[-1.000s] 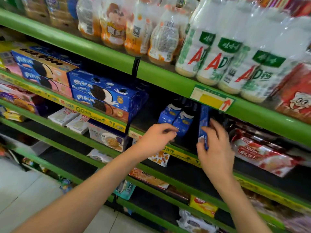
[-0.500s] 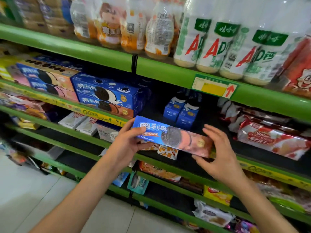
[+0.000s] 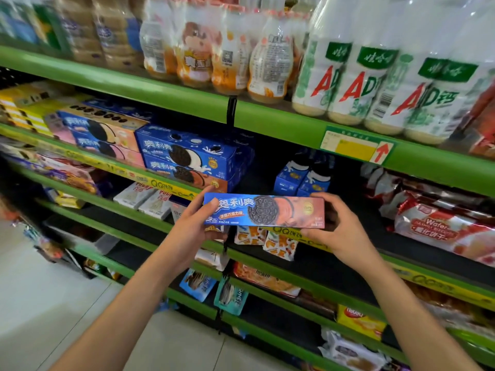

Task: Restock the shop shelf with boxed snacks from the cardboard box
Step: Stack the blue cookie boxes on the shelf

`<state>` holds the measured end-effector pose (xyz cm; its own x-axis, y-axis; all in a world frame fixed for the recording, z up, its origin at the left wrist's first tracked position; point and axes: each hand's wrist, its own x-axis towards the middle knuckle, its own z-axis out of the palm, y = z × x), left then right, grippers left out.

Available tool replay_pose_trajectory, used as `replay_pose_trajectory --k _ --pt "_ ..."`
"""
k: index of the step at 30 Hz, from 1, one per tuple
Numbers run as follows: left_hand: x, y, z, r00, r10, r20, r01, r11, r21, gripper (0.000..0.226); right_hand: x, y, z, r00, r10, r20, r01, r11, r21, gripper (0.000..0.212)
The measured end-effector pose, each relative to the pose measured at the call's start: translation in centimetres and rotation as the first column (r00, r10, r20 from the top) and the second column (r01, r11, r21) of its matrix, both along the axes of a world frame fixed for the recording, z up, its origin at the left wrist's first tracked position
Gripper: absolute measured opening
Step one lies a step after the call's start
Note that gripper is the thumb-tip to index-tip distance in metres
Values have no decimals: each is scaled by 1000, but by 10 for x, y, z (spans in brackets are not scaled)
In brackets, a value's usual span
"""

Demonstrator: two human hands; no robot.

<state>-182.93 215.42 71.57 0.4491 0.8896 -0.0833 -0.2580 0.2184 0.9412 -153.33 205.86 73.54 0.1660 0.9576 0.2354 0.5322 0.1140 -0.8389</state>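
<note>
I hold a long blue and pink cookie box [image 3: 263, 210] flat in front of the shelf, its printed face towards me. My left hand [image 3: 195, 224] grips its left end and my right hand [image 3: 338, 228] grips its right end. Behind it, on the green shelf [image 3: 166, 184], stands a stack of larger blue cookie boxes [image 3: 187, 156]. Two small blue boxes [image 3: 302, 179] stand further back, to the right of the stack. The cardboard box is not in view.
Wrapped wafer packs [image 3: 434, 223] lie on the same shelf to the right. Bottled drinks [image 3: 356, 76] fill the shelf above. Pink and yellow boxes [image 3: 101, 132] sit to the left. Lower shelves hold small snack packets [image 3: 265, 242]. Pale floor tiles [image 3: 53, 303] lie at bottom left.
Both hands drew back from deep in the shelf, bringing out the long cookie box, turned it face-up, and now hold it level at the shelf's front edge.
</note>
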Motion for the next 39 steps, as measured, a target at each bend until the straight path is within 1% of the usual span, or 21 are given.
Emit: replay_pose_trajectory --k 3,5,8,11,14,16,19,22,29,39 --pt "0 3 -1 997 6 -78 -3 999 35 46 3 6 -7 1000 0 -1 0 1000 -31 78" --pt "-1 5 -2 996 19 -89 -15 999 44 46 6 7 -10 1000 6 16 -5 997 -71 80" --pt "-2 8 -2 998 31 -52 -30 999 30 51 5 7 -11 998 20 54 -14 995 -103 81" --pt "-3 9 -2 999 38 -4 -38 999 9 55 5 8 -9 998 23 56 -16 994 -108 78" --pt "-4 11 -5 998 43 42 -42 999 -22 55 5 8 -8 997 34 65 -27 994 -104 77" --pt "-6 13 -8 998 21 58 -19 999 -30 63 5 7 -8 998 39 58 -33 994 -101 77" --pt "-9 15 -12 998 -47 53 46 999 13 82 7 8 -8 998 47 30 -45 996 -82 77" --pt "-12 15 -13 992 -117 46 116 993 40 89 8 8 -7 998 65 11 -64 995 -72 75" --pt "-15 11 -7 992 -123 33 121 992 42 84 8 8 -8 997 80 -11 -80 992 -99 75" --pt "-16 9 -4 988 -146 53 144 989 36 85 5 5 -6 991 120 -57 -126 987 -102 78"
